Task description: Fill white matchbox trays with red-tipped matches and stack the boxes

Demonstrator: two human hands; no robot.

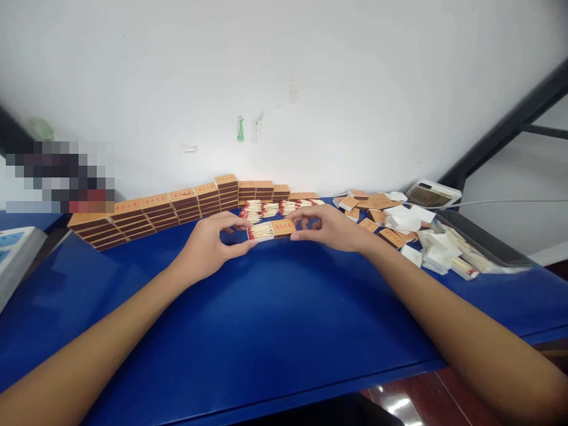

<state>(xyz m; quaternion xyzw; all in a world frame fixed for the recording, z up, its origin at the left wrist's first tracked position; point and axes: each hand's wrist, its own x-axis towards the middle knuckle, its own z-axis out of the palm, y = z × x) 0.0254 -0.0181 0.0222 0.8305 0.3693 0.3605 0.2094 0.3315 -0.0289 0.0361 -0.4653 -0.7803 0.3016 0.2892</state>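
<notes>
Between my hands, above the blue table point(248, 319), is one matchbox with its tray partly slid out. My left hand point(215, 242) pinches the left end of the white tray point(261, 231), which holds red-tipped matches. The orange sleeve point(283, 228) covers the tray's right part, and my right hand point(326, 228) grips its right end between thumb and fingers. Just behind the box, loose matches point(284, 207) lie in small piles. Rows of stacked matchboxes point(155, 213) stand behind and left of my left hand.
Right of my right hand lie loose orange sleeves point(377, 202) and white paper trays point(403, 219). A phone point(432, 194) with a cable leans near the wall, behind a black tray point(483, 239). A thick stack of paper point(20, 254) sits at the left edge.
</notes>
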